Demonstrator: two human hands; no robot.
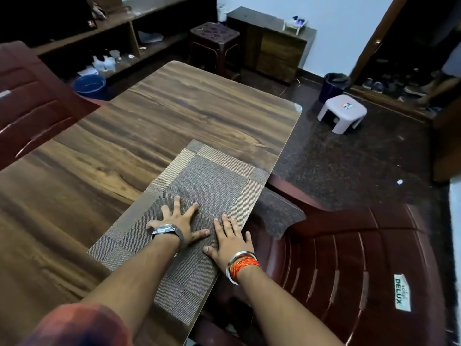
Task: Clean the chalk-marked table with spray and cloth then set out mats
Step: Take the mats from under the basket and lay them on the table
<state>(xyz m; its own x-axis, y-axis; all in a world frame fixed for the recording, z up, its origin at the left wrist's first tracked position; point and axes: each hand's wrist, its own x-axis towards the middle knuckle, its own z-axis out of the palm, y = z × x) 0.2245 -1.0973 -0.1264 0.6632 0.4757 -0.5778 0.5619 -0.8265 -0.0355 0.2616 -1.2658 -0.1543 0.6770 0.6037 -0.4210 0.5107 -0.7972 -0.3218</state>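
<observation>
A woven brown mat [199,186] with a lighter border lies flat along the right edge of the wooden table [154,113]. Both my hands rest palm down on it. My left hand [180,222], with a watch on the wrist, has its fingers spread wide near the mat's middle. My right hand [230,236], with bangles and red thread on the wrist, lies flat beside it, close to the table's edge. Neither hand holds anything. No chalk marks show on the tabletop. Spray and cloth are not in view.
A dark red plastic chair [354,265] stands right of the table, another chair [32,96] at the far left. Beyond the table are a brown stool [214,43], a wooden cabinet [279,48], shelves, a blue bucket [89,86], a dark bin [334,86] and a small white stool [343,113].
</observation>
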